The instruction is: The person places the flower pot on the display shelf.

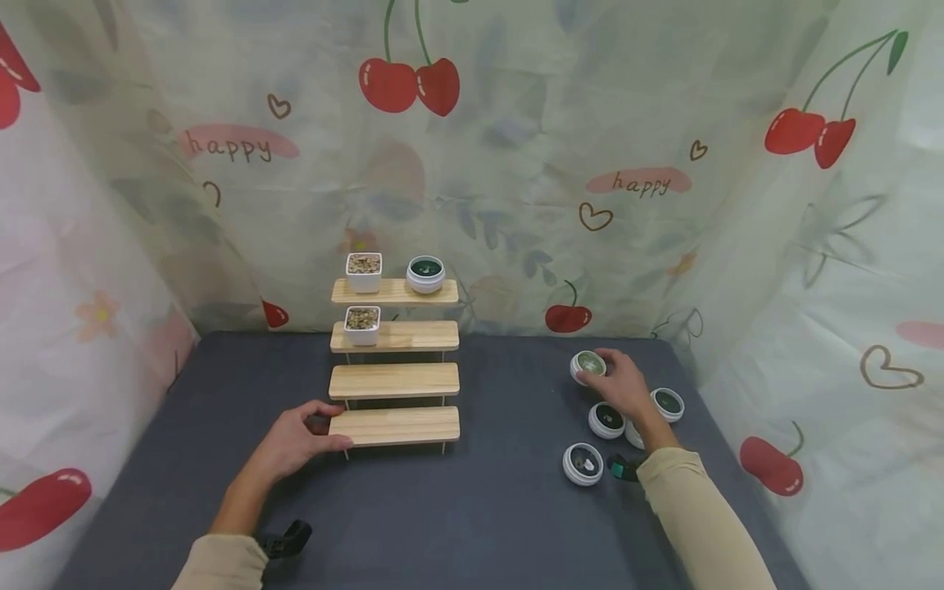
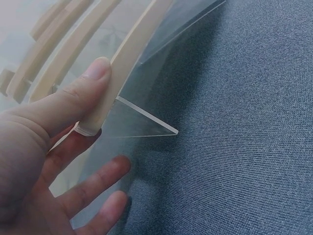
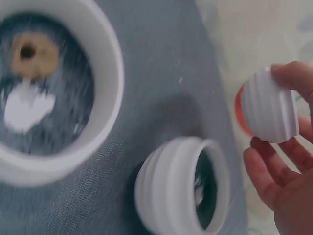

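Note:
With thumb on top and a finger beneath, my left hand (image 1: 291, 441) pinches the left end of the lowest wooden board (image 2: 129, 51) of a four-tier display stand (image 1: 394, 426). A clear support (image 2: 146, 117) shows under that board in the left wrist view. Over at the right, my right hand (image 1: 623, 387) grips a small white ribbed round pot (image 3: 269, 105) with pale green contents, lifted off the table. Round white pots (image 1: 606, 419) with dark green insides stand near that hand, one partly hidden by the forearm.
The stand's top tier carries a square white pot (image 1: 364, 274) and a round white pot (image 1: 425, 276). Another square pot (image 1: 362, 326) is on the tier below. Closer in, a round pot (image 1: 583, 465) rests on the dark table (image 1: 501, 508). Patterned curtains (image 1: 509, 164) hang behind and at both sides.

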Demonstrator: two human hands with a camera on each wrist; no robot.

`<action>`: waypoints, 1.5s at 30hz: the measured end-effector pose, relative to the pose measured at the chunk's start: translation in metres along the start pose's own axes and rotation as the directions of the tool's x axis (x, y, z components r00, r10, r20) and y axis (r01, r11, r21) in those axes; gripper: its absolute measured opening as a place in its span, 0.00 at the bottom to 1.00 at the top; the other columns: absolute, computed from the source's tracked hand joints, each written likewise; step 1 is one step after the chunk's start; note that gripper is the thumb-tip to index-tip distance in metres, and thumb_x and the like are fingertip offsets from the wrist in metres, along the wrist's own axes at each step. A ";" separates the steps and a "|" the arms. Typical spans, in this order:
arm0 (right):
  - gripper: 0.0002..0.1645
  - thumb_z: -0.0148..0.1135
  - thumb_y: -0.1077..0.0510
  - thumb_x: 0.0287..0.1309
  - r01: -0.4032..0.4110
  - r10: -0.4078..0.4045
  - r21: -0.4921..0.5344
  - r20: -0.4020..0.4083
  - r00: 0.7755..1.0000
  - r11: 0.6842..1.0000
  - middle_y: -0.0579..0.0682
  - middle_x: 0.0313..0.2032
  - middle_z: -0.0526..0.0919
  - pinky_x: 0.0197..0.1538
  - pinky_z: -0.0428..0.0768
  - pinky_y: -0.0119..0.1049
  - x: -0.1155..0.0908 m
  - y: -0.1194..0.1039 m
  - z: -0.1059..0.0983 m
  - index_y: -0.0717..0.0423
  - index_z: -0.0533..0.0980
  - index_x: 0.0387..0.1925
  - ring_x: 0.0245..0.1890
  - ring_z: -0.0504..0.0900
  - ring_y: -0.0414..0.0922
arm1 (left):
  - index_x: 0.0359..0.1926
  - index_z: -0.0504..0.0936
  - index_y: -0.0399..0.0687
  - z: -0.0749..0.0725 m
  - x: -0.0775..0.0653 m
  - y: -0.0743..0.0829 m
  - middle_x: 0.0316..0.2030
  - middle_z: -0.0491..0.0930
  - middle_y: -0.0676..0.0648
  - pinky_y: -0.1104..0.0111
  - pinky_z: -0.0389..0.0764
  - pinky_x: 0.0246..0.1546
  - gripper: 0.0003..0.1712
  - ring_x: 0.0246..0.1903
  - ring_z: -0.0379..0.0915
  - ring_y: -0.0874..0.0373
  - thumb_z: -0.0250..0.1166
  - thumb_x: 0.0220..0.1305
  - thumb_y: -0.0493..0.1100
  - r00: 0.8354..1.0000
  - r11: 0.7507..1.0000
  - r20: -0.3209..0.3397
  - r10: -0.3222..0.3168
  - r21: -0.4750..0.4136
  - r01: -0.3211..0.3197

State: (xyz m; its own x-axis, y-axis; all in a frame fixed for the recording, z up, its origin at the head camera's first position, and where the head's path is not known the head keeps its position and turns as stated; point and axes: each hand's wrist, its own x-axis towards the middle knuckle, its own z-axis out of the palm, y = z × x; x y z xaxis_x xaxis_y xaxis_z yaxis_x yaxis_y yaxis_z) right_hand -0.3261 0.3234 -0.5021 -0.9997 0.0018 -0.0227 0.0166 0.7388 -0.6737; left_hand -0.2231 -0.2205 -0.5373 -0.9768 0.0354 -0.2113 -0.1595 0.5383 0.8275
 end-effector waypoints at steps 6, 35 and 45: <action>0.44 0.72 0.42 0.61 0.070 -0.064 0.118 -0.057 0.996 0.991 0.60 0.66 0.73 0.46 0.78 0.36 0.000 -0.026 0.002 0.59 0.66 0.70 0.54 0.79 0.55 | 0.59 0.80 0.43 0.001 0.001 0.000 0.49 0.86 0.39 0.66 0.79 0.37 0.42 0.40 0.82 0.56 0.84 0.45 0.56 1.000 1.000 0.005 -0.003 -0.007 0.003; 0.38 0.77 0.50 0.55 0.293 -0.328 0.360 0.038 0.944 0.886 0.55 0.58 0.75 0.45 0.79 0.38 -0.002 -0.191 0.054 0.54 0.70 0.64 0.51 0.78 0.54 | 0.60 0.80 0.44 0.001 -0.001 0.001 0.50 0.85 0.38 0.66 0.79 0.37 0.42 0.42 0.83 0.54 0.83 0.45 0.57 1.000 1.000 -0.004 -0.012 0.001 0.012; 0.35 0.77 0.51 0.55 0.411 -0.442 0.304 0.037 0.896 0.859 0.55 0.55 0.75 0.49 0.80 0.41 0.006 -0.220 0.079 0.54 0.73 0.62 0.50 0.79 0.52 | 0.60 0.80 0.44 -0.001 -0.001 0.002 0.48 0.86 0.39 0.66 0.79 0.37 0.42 0.41 0.83 0.55 0.83 0.46 0.57 1.000 1.000 -0.002 -0.002 0.007 0.002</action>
State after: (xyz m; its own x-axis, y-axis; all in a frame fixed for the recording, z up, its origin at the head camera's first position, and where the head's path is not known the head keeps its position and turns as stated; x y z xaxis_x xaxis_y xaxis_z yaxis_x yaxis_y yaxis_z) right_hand -0.3342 0.1072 -0.4125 -0.9027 -0.3497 0.2506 -0.3923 0.4302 -0.8130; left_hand -0.2226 -0.2204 -0.5343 -0.9767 0.0327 -0.2123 -0.1608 0.5442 0.8234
